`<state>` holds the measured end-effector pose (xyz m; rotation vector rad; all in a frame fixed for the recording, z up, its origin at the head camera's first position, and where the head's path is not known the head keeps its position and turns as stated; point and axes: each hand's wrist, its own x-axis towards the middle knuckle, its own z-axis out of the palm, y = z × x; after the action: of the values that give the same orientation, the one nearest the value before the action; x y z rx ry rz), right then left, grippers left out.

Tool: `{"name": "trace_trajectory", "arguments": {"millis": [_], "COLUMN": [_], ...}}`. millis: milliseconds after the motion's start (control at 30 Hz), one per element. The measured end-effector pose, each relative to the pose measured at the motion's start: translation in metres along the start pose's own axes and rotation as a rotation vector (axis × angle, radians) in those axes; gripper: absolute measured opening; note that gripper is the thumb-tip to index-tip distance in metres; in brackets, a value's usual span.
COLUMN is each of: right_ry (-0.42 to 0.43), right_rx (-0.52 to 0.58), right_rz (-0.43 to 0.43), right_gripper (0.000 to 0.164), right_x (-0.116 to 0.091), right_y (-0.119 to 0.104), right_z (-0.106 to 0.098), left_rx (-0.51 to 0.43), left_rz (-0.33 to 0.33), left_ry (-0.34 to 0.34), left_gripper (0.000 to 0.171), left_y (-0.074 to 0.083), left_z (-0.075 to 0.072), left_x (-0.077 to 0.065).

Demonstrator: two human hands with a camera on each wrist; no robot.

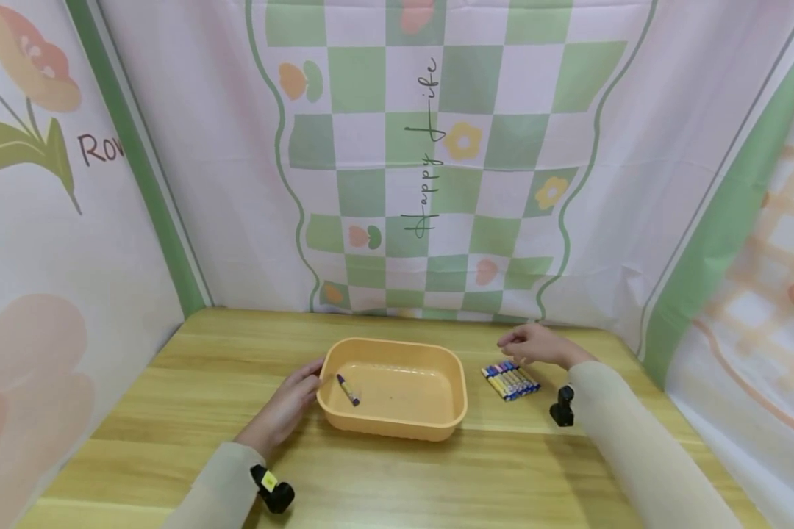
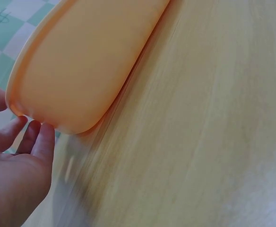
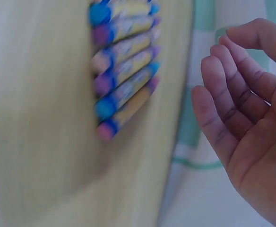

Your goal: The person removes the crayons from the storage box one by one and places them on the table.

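Observation:
My left hand (image 1: 291, 400) rests its fingertips against the outer left end of a light orange plastic basin (image 1: 397, 428). The left wrist view shows the fingers (image 2: 44, 144) touching the basin's wall (image 2: 86, 61) near its rim. One crayon (image 1: 348, 390) with a purple tip lies inside the basin, near the left end. My right hand (image 1: 536, 345) hovers just behind a row of several crayons (image 1: 511, 380) on the table. Loosely bent, its fingers (image 3: 213, 78) hold nothing in the right wrist view, apart from the blurred crayons (image 3: 128, 68).
The wooden table (image 1: 397, 485) carries the basin in its middle and the crayon row to the basin's right. A printed curtain (image 1: 397, 162) hangs along the table's back edge, with more cloth at both sides. Small black cameras (image 1: 274, 491) sit on both wrists.

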<state>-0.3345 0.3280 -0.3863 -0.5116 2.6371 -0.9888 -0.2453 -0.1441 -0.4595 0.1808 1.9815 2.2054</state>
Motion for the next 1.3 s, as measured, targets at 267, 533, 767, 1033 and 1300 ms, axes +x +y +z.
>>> {"name": "trace_trajectory", "arguments": {"millis": [267, 533, 767, 1033, 1300], "right_ry": [-0.048, -0.122, -0.17, -0.258, -0.426], "right_rx": [-0.037, -0.045, -0.096, -0.133, -0.121], "right_rz": [-0.088, -0.165, -0.212, -0.236, -0.195], "right_gripper": [0.034, 0.031, 0.032, 0.033, 0.04], "right_x": [0.024, 0.042, 0.064, 0.085, 0.099], "right_y": [-0.046, -0.092, -0.125, -0.159, -0.18], "right_z": [0.008, 0.023, 0.047, 0.082, 0.117], "left_rx": [-0.006, -0.017, -0.003, 0.003, -0.006], "left_rz": [-0.001, 0.001, 0.009, 0.01, 0.023], "left_ry": [0.017, 0.022, 0.014, 0.0, -0.014], "left_gripper": [0.057, 0.057, 0.058, 0.057, 0.057], "left_y": [-0.002, -0.004, -0.004, -0.002, -0.002], "left_z": [-0.001, -0.001, -0.001, -0.001, 0.0], "left_x": [0.001, 0.003, 0.003, 0.003, 0.003]}}
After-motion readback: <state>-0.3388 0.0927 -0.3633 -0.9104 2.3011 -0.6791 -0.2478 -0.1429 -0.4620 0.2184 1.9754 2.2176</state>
